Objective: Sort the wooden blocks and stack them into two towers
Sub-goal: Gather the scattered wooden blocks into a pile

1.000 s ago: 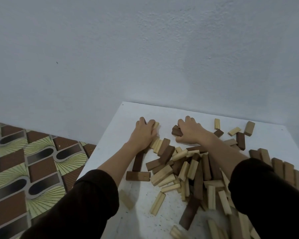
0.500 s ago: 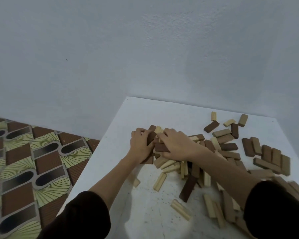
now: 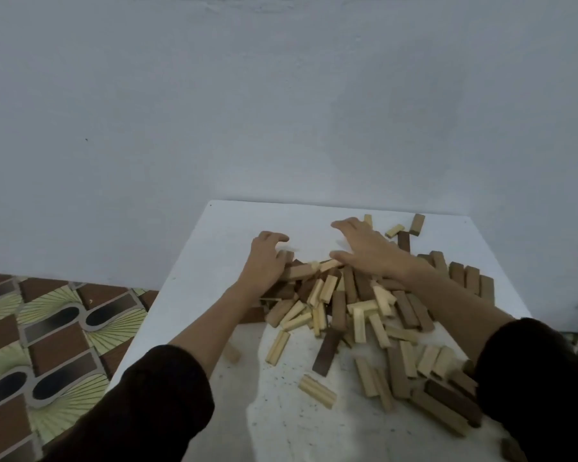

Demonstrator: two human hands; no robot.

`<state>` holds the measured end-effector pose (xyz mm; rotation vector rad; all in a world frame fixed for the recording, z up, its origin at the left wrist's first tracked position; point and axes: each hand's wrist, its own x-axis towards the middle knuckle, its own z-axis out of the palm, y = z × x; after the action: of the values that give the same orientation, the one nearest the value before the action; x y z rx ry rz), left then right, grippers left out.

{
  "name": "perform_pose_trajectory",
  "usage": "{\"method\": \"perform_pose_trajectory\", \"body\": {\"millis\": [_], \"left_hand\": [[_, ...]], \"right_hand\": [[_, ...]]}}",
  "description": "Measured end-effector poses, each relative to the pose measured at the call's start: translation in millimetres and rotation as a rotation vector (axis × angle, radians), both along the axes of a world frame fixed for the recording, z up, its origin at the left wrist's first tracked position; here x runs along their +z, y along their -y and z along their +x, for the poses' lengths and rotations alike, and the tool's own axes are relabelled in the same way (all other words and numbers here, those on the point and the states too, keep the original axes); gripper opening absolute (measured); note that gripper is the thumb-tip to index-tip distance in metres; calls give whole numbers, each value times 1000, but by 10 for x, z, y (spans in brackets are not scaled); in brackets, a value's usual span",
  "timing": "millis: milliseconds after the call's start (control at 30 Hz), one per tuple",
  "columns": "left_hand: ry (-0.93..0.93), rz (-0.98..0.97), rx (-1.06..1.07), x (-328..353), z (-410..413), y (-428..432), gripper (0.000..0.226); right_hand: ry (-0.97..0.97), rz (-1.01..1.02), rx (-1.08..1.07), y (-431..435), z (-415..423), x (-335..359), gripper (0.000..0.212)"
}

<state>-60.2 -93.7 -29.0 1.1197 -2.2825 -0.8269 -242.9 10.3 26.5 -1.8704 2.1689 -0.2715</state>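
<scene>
A loose pile of wooden blocks [image 3: 354, 305], pale, mid-brown and dark, covers the middle and right of the white table [image 3: 214, 248]. My left hand [image 3: 266, 261] lies on the pile's far left edge, fingers loosely curved over a mid-brown block [image 3: 297, 271], palm pressing on it. My right hand [image 3: 364, 248] hovers spread over the pile's far side, fingers straight, thumb touching a pale block [image 3: 329, 264]. Neither hand grips a block.
A row of brown blocks [image 3: 467, 278] lies side by side at the right edge. A few stray blocks [image 3: 407, 228] sit near the far edge by the grey wall. Patterned floor [image 3: 47, 345] drops away left of the table.
The hands, close together and gripping blocks half a second ago, have parted and opened. The right hand has moved farther out; the pile has been pulled nearer.
</scene>
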Motion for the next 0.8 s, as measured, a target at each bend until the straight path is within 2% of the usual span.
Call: {"method": "perform_pose_trajectory", "body": {"millis": [133, 233, 267, 500, 667, 733, 800], "left_hand": [[73, -20, -142, 101, -587, -25, 31], [98, 1, -170, 174, -1025, -32, 30], [109, 2, -176, 191, -1180, -30, 28], [267, -10, -203, 156, -1834, -30, 28], [340, -3, -261, 34, -1980, 44, 37], [373, 24, -272, 3, -2002, 85, 37], [339, 78, -264, 11, -2008, 128, 30]], "right_hand": [[129, -26, -340, -140, -680, -79, 41], [224, -89, -575, -153, -996, -157, 16], [238, -92, -624, -133, -1092, -192, 15], [327, -130, -722, 25, -1360, -464, 44], [371, -149, -717, 72, -1390, -630, 55], [378, -162, -717, 113, -1438, -647, 52], [361, -183, -729, 154, -1513, -626, 37]]}}
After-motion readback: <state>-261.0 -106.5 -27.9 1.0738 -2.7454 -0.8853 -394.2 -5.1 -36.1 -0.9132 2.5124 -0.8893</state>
